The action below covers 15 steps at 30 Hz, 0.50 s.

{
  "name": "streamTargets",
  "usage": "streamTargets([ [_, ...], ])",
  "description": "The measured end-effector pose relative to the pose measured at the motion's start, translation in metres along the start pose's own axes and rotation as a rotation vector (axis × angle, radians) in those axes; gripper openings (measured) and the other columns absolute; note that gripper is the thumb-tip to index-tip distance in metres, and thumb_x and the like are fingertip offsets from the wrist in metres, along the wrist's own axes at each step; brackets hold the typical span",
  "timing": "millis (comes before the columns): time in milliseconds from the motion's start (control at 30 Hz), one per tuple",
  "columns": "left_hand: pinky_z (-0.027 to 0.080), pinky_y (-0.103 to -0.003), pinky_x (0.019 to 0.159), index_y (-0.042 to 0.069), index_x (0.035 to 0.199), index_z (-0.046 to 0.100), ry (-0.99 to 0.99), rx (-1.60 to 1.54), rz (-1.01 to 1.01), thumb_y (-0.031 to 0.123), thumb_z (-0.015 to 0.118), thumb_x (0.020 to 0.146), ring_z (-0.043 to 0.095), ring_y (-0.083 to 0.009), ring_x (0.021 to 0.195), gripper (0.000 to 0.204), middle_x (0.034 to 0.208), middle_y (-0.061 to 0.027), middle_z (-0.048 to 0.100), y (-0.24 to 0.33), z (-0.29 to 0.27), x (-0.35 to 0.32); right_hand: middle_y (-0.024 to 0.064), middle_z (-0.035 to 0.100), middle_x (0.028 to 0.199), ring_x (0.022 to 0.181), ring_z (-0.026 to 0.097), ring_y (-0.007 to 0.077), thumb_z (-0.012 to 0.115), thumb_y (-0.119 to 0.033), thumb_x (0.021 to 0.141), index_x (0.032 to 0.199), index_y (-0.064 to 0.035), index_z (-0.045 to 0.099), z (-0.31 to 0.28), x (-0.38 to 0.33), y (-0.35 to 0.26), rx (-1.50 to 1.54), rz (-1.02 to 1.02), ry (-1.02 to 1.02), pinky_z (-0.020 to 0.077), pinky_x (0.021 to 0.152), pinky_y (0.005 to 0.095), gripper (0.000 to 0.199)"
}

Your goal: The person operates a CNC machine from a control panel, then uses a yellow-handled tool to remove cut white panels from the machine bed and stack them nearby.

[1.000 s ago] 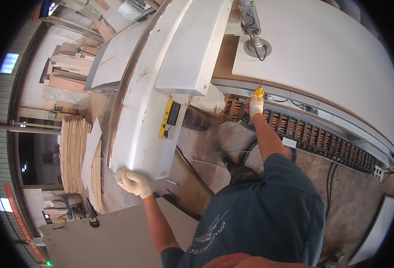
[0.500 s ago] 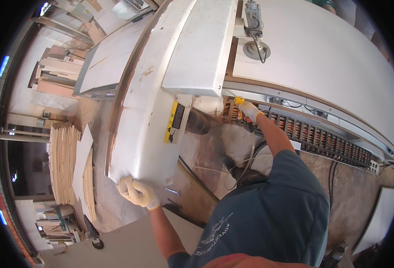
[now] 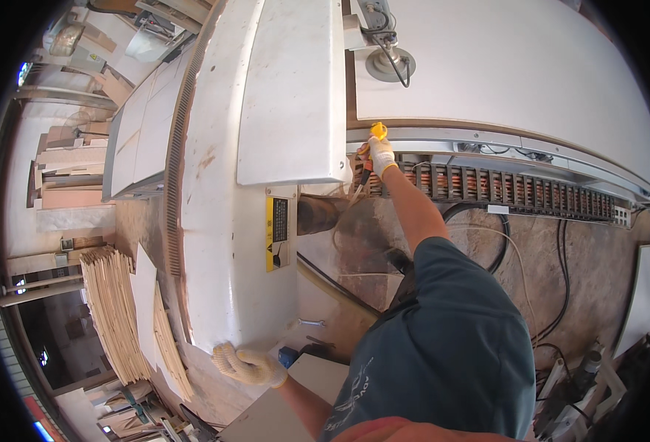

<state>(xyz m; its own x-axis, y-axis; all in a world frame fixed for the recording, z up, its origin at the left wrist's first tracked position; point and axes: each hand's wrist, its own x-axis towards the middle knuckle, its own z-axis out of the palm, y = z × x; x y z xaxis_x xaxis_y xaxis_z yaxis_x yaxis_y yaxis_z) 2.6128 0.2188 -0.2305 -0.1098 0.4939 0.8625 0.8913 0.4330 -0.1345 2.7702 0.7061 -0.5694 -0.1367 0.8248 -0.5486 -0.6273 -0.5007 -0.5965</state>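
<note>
My L hand (image 3: 250,366), gloved, lies flat and unclenched on the machine housing (image 3: 222,221) lower edge, bracing. R hand (image 3: 379,156) grips yellow-tipped tool (image 3: 377,131) at cable chain (image 3: 516,188) left end. Step: working at that spot, I judge. Next: steady tip control.

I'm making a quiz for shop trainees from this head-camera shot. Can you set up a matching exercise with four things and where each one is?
Things:
1. left hand
2. right hand
3. yellow label plate
4. stack of thin wood sheets

Places:
A. on the side of the white machine housing, below its raised panel
B. on the floor, left of the machine
C. on the lower end of the white machine housing
D. at the cable chain, gripping a yellow-tipped tool

Pairs: 1-C, 2-D, 3-A, 4-B
</note>
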Motion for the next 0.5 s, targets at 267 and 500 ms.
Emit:
streamTargets([
  [267, 0.05, -0.046, 0.107, -0.011, 0.121, 0.068, -0.012, -0.059, -0.365, 0.018, 0.048, 0.111, 0.063, -0.0363, 0.12, 0.037, 0.126, -0.0228, 0.067, 0.033, -0.011, 0.013, 0.0094, 0.068, 0.08, 0.067, 0.072, 0.0239, 0.052, -0.02, 0.106, 0.125, -0.0109, 0.055, -0.009, 0.005, -0.035, -0.097, 0.07, -0.056, 0.059, 0.052, 0.0378, 0.021],
  [500, 0.053, -0.044, 0.103, -0.011, 0.12, 0.069, 0.044, -0.114, -0.462, 0.025, 0.047, 0.113, 0.064, -0.0333, 0.118, 0.043, 0.124, -0.0224, 0.069, 0.051, -0.018, 0.025, 0.0078, 0.067, 0.078, 0.067, 0.072, 0.0219, 0.054, -0.023, 0.106, 0.122, -0.007, 0.057, -0.026, -0.011, -0.079, -0.163, 0.115, -0.03, 0.059, 0.055, 0.0346, 0.023],
])
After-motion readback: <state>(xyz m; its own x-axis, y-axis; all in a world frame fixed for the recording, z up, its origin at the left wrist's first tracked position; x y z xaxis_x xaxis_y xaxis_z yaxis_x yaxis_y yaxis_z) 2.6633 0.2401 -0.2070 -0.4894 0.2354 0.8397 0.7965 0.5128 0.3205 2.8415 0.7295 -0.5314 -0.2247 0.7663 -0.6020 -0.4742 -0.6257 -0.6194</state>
